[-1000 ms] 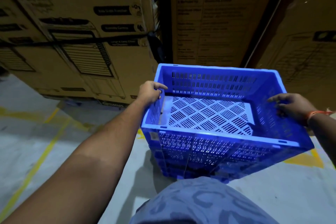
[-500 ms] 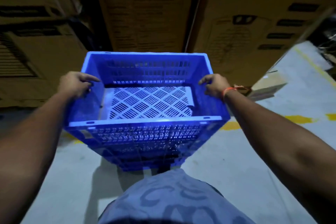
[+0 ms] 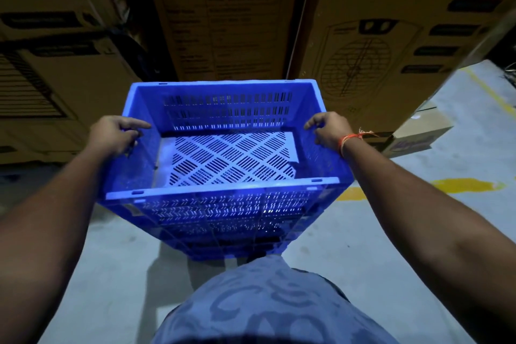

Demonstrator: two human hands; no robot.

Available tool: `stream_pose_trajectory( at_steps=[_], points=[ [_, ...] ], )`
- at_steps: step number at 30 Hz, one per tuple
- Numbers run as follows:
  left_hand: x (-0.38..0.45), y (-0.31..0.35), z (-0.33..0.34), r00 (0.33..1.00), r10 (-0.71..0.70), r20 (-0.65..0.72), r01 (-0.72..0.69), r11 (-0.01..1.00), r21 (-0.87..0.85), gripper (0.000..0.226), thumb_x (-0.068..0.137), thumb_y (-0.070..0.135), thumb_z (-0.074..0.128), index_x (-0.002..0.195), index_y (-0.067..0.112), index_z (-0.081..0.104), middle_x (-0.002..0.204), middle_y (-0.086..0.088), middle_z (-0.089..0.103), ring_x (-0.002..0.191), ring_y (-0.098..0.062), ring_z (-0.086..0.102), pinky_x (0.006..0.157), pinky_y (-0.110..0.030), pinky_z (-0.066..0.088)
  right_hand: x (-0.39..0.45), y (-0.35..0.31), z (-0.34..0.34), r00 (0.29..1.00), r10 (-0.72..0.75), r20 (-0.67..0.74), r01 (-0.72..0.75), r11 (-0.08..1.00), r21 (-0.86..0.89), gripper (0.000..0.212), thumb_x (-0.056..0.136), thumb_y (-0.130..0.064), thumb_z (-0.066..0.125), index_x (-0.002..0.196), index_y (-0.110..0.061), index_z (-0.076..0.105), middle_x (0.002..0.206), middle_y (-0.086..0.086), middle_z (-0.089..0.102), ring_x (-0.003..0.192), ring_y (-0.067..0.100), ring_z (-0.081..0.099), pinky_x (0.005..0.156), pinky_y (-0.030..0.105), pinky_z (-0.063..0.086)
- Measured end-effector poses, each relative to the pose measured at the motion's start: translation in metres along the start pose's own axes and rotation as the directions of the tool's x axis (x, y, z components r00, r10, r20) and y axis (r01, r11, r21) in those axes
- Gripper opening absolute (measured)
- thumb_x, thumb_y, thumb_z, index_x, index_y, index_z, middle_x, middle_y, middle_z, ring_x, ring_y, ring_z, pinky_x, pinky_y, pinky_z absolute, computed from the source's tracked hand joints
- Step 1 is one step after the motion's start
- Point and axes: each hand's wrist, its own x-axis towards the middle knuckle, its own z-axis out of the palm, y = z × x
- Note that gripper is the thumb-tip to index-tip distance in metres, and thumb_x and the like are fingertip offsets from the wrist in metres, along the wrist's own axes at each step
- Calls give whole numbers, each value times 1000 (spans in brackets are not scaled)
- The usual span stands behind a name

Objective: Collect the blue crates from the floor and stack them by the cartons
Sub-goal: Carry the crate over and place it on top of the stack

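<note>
Gripping the top blue crate [image 3: 223, 153] by its two short side walls, the person stands over a stack set close against the cartons [image 3: 231, 17].

Head view. The crate is rectangular, moulded in bright blue plastic with a flat, squared rim. Its walls are pierced by rows of short vertical slots; its floor is a paler panel cut in a diagonal lattice of slotted diamonds. Small raised tabs show on the near rim at both corners. It sits on at least one more blue crate of the same make, whose slotted front shows just beneath it; the stack rests on the floor [image 3: 391, 232], its far rim near the foot of the cartons.

The left hand [image 3: 114, 137] curls over the left wall's rim, knuckles up, index finger pointing inward along the edge. The right hand [image 3: 328, 128] hooks its bent fingers over the right wall's rim; an orange thread band [image 3: 353, 138] circles that wrist.

The cartons are tall brown corrugated board, matt, printed with dark text blocks and line drawings of a grille. The floor is smooth grey concrete with worn yellow paint marks [image 3: 469, 184]. A small cardboard box [image 3: 418, 131] lies to the right, by the carton base. Patterned blue-grey cloth [image 3: 265, 301] fills the lower edge.
</note>
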Motion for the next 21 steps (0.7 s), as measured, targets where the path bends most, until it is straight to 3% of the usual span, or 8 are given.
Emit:
stream_pose_trajectory(
  at_steps=[6,13,18,21],
  points=[
    [2,3,-1,1000,-4,2,4,999,37,29,91,-4,56,105,13,76,81,-29,68,47,-24,48,37,-17,43,0,1,1,1000,21,-4,-21,999,27,38,78,10,52,84,-23,71,99,7,67,86,26,66,42,16,43],
    [10,0,-1,999,-42,-9,42,999,-10,31,90,-1,59,91,24,77,61,-14,63,40,-20,46,46,-29,50,5,3,2,1000,6,-8,-6,1000,-4,37,78,8,52,79,-24,70,94,8,69,80,24,68,51,22,48],
    [6,3,-1,997,-80,4,80,996,-39,32,89,0,58,89,24,78,54,-9,61,35,-15,45,46,-27,46,9,7,2,1000,13,-8,-13,999,-34,37,80,4,50,80,-26,71,82,8,68,61,17,67,51,21,47],
    [2,8,-4,996,-87,1,87,996,-30,31,89,0,56,88,22,78,52,-7,62,34,-14,48,44,-27,45,10,5,2,1000,6,7,-6,998,-62,37,76,5,52,82,-25,71,78,7,70,65,21,67,51,21,46]
  ],
)
